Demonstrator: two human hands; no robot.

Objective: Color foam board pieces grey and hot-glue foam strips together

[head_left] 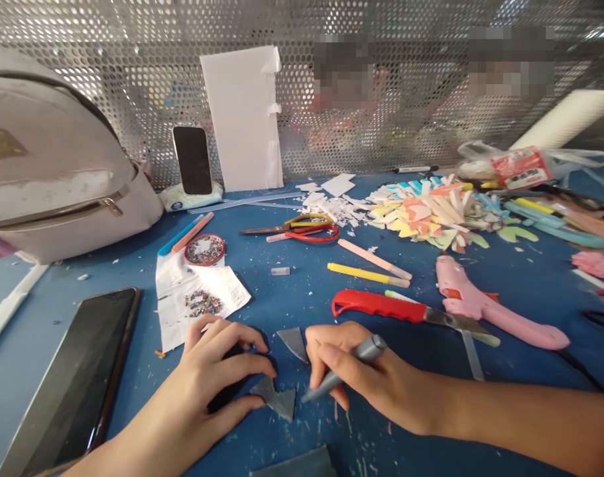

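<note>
A small, notched dark grey piece (283, 401) lies on the blue table, its left edge pinned between the thumb and index finger of my left hand (215, 371). The other fingers of that hand curl over the tabletop. My right hand (366, 371) grips a grey marker (329, 384), tip down, just to the right of the notched piece. Between my hands, slightly farther off, is a second dark grey piece (294, 342), roughly triangular. A larger dark sheet (298, 462) shows partly at the bottom edge of the view.
Beyond my right hand lie a red-handled knife (381, 305) and a pink glue gun (495, 305). Scissors (302, 228), beads on white paper (177, 331) and paper cut-outs (431, 212) are farther back. A phone (77, 377) and a backpack (58, 165) stand left.
</note>
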